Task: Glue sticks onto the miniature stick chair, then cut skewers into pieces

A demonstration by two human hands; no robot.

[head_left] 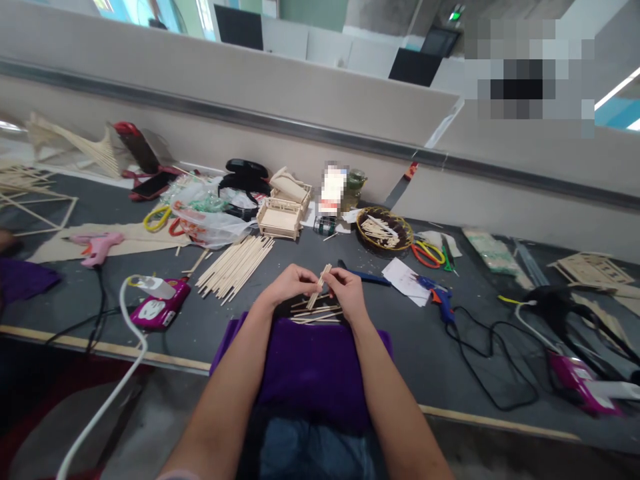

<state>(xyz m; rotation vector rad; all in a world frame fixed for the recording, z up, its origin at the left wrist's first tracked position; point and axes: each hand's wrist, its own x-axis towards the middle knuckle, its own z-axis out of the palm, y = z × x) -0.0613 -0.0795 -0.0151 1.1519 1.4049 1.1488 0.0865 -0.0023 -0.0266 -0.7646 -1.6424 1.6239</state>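
Observation:
Between my hands is a small bundle of thin wooden sticks (316,293), tilted up from the table. My left hand (295,281) pinches it from the left side. The fingers of my right hand (345,285) close on it near its upper end. Just below, several loose sticks (320,316) lie at the edge of a purple cloth (315,367) in front of my body. To the left of my hands, a row of longer wooden sticks (235,267) is spread on the dark grey table (300,255).
A pink glue gun (100,248) and a magenta power bank (161,305) lie left. Behind stand a small wooden stick model (280,217) and a basket of short sticks (384,228). A blue glue gun (441,297), its cord, and scissors (429,253) are right.

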